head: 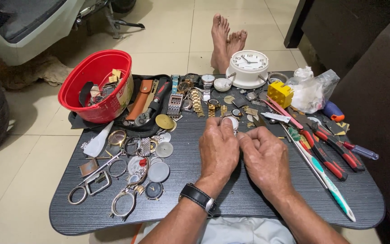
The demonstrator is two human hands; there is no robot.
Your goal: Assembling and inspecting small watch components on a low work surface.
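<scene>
Watch case [231, 122], round and pale, sits between the fingertips of the left hand [219, 147], near the middle of the dark tray table [258, 199]. Only its upper part shows; the rest is hidden behind the fingers, so I cannot tell if it is a full watch or only a case. The left hand grasps it, and a black wristwatch [198, 198] is on that wrist. The right hand [263, 156] lies just beside, fingers curled inward; whether it holds something small is hard to see. To the right lie a toothbrush [328, 180] and red-handled pliers [335, 151]. To the left are loose watch parts [152, 156] and a red bowl [98, 86]. Behind stands a white clock [248, 68], and beyond it bare feet [226, 38].
</scene>
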